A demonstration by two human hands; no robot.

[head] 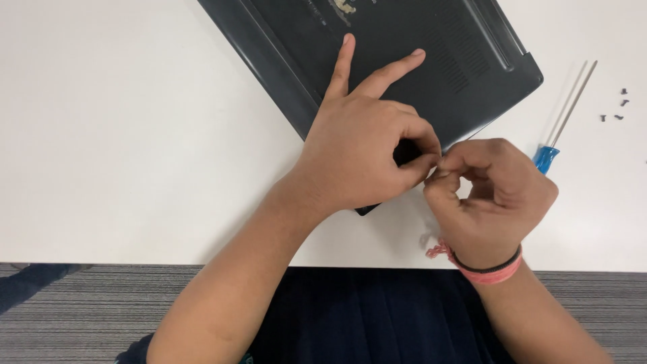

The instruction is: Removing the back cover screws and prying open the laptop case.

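both hands (367, 152) (488, 195) pinch fingertips together over laptop (404, 47) corner; grips narrow, held item too small to tell; screwdriver (563, 125) right of laptop.

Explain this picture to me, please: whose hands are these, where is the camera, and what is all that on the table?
There is no machine here. A person wears a camera on the head, so the one picture looks straight down at their own two hands over a white table.

A dark laptop lies upside down on the table, its vented underside facing up. The left hand rests on the laptop's near corner with two fingers stretched out. The right hand, with a pink and black wristband, meets it fingertip to fingertip. They seem to pinch something tiny between them, too small to make out.

To the right lies a screwdriver with a blue handle, and farther right a few small dark screws lie loose.
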